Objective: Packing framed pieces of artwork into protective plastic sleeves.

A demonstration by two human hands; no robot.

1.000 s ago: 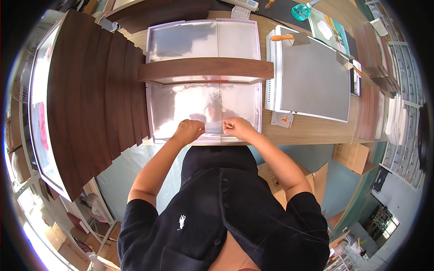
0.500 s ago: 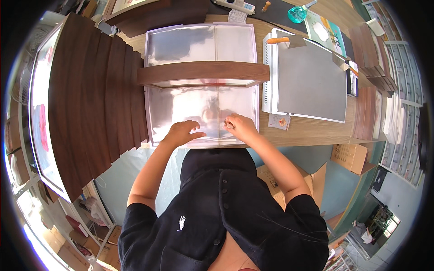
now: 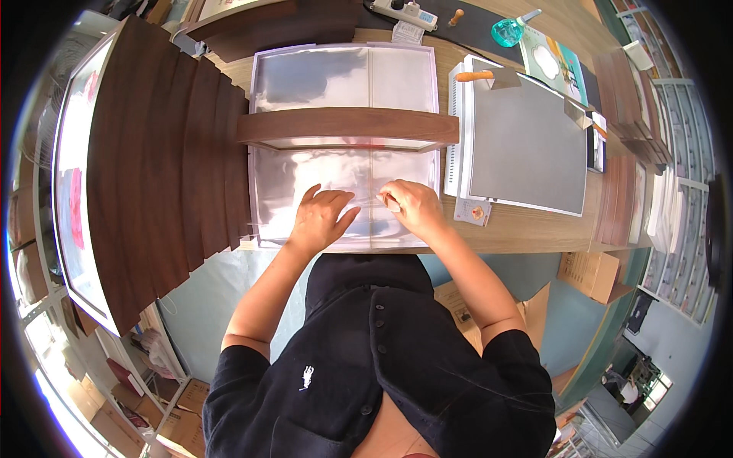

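Your right grip pinches a small tan piece, not yet laid down, your left grip spread empty, while at twelve o'clock a brown wooden frame already spans the shiny pale-rimmed panel.

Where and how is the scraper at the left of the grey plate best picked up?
The scraper is probably best taken by its orange wooden handle, coming from the left: the handle points that way, at the grey plate's left edge, while the flat blade points right.
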